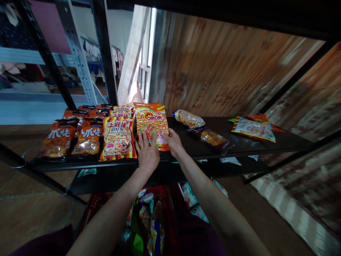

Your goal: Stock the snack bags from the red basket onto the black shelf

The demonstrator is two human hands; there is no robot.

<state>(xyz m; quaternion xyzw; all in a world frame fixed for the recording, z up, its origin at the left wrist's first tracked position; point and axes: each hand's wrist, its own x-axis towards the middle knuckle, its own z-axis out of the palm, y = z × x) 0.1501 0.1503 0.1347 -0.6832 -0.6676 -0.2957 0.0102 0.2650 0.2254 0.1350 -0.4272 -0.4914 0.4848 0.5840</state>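
Observation:
An orange snack bag (150, 119) with a red and white label leans upright on the black shelf, another orange bag edge showing behind it. My left hand (148, 153) lies against its lower front with fingers spread. At its lower right edge, my right hand (173, 141) pinches the bag between thumb and fingers; the fingertips are partly hidden. Just left stands a yellow and red prawn cracker bag (118, 138), with similar bags lined up behind. Farther left are dark and orange snack bags (87, 138) in rows.
Right of my hands, a clear-fronted snack pack (189, 119), a dark brown pack (213, 138) and a white and red bag (253, 128) lie flat on the shelf (290, 140). Below, a red basket (170, 213) holds several packs. Black posts (105, 53) frame the rack.

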